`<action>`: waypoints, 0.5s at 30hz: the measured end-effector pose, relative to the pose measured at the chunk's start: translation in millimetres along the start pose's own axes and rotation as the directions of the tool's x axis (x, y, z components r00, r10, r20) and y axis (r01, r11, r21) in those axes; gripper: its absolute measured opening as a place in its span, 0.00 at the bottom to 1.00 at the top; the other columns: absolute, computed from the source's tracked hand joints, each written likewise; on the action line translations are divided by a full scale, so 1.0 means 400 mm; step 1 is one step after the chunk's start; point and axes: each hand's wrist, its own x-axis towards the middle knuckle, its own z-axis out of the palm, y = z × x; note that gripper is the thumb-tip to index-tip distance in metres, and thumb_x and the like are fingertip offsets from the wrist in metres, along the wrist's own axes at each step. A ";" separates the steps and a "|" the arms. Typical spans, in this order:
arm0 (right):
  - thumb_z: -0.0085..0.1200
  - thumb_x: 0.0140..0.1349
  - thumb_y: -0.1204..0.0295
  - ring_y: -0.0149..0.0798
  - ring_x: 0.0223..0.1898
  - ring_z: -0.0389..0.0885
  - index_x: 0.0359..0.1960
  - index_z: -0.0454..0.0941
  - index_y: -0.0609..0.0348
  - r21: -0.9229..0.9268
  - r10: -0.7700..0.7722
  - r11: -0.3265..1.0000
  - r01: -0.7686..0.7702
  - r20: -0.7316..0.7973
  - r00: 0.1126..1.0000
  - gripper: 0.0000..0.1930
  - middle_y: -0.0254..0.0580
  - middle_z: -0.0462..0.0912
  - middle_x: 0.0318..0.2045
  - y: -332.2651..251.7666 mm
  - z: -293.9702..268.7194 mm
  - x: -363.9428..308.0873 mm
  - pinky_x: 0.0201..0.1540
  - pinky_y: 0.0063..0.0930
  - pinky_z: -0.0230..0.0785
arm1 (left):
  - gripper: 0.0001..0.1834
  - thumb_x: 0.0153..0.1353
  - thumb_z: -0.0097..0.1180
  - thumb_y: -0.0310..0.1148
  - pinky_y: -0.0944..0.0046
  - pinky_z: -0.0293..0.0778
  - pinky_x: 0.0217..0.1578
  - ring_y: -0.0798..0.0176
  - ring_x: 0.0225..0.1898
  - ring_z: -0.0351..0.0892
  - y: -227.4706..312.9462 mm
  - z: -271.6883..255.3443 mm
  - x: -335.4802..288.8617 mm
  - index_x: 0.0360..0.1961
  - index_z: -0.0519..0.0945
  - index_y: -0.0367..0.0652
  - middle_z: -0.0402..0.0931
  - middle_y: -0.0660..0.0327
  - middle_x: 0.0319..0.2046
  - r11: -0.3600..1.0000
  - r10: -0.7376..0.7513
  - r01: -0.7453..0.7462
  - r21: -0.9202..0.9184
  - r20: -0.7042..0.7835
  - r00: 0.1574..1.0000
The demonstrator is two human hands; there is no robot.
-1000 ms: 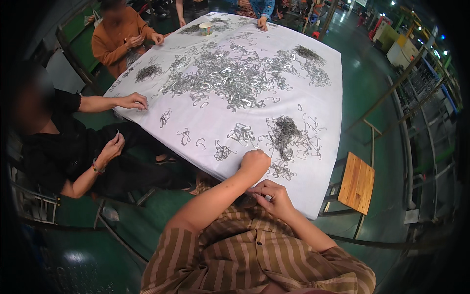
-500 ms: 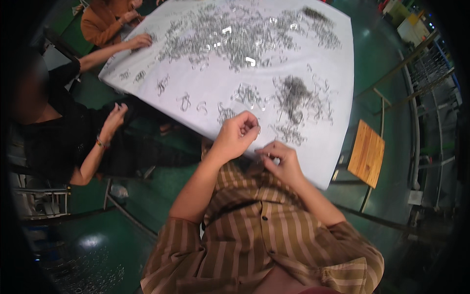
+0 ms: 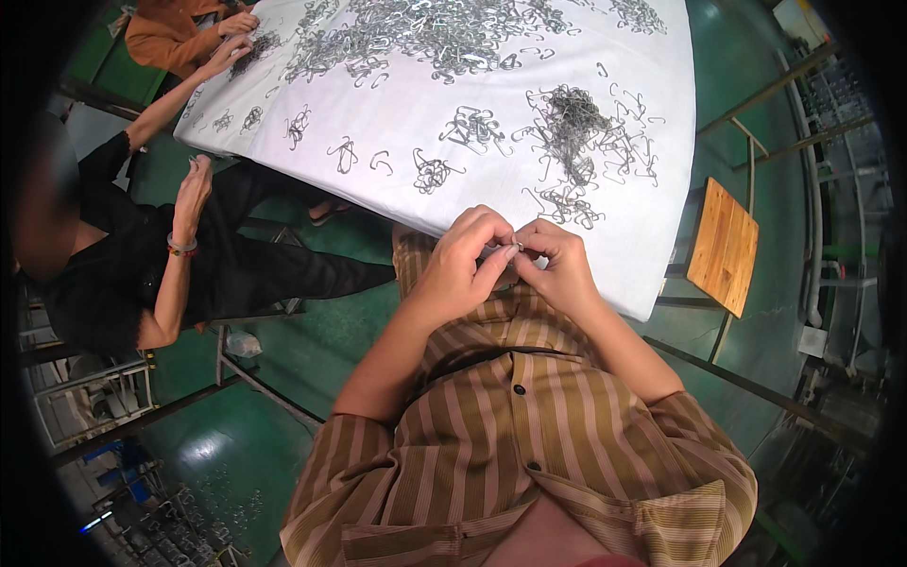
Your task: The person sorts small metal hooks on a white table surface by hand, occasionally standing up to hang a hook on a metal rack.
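Observation:
My left hand (image 3: 465,263) and my right hand (image 3: 559,265) meet at the table's near edge, just in front of my body. Both are closed in a pinch, fingertips touching or nearly so. Between them shows a bit of a small metal wire hook (image 3: 519,248), its shape mostly hidden by the fingers. Past my right hand lies a loose group of wire hooks (image 3: 570,206), joining a dense dark heap of hooks (image 3: 574,118). Beyond my left hand are a small tangled cluster of hooks (image 3: 434,173) and another cluster (image 3: 477,128).
A white-covered table (image 3: 312,184) carries a wide spread of shiny hooks (image 3: 425,38) at the far side. On the left, a person in black (image 3: 104,255) sits close, and another in an orange-brown jacket (image 3: 170,42) works beyond. A wooden stool (image 3: 726,246) stands at right.
My right hand has come up and left to meet my left hand, which has drawn nearer my body relative to the table. The view has tilted, so the table sits higher in the picture.

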 end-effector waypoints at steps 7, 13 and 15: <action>0.57 0.49 0.83 0.28 0.23 0.74 0.39 0.80 0.63 0.080 0.038 0.996 -0.036 -0.020 0.999 0.13 0.39 0.78 0.26 -0.010 0.007 -0.002 0.28 0.21 0.69 | 0.03 0.57 0.50 0.20 0.69 0.69 0.34 0.66 0.31 0.72 -0.011 0.015 -0.011 0.33 0.71 0.34 0.72 0.58 0.31 1.000 0.026 -0.026 -0.002 -0.084 0.996; 0.59 0.49 0.83 0.24 0.24 0.72 0.43 0.76 0.61 0.188 0.132 0.974 -0.129 -0.001 0.991 0.17 0.34 0.76 0.26 -0.008 0.017 -0.014 0.29 0.18 0.68 | 0.04 0.60 0.48 0.19 0.68 0.71 0.36 0.66 0.33 0.74 -0.014 0.017 -0.027 0.37 0.69 0.34 0.76 0.55 0.34 1.000 0.008 -0.009 -0.009 -0.089 0.996; 0.59 0.49 0.82 0.25 0.25 0.72 0.44 0.75 0.61 0.185 0.100 0.977 -0.105 0.035 0.994 0.18 0.35 0.76 0.28 -0.012 0.005 -0.006 0.30 0.18 0.67 | 0.04 0.60 0.47 0.19 0.68 0.71 0.36 0.66 0.33 0.74 -0.010 0.018 -0.034 0.37 0.69 0.34 0.77 0.55 0.34 1.000 0.010 -0.009 0.012 -0.098 0.995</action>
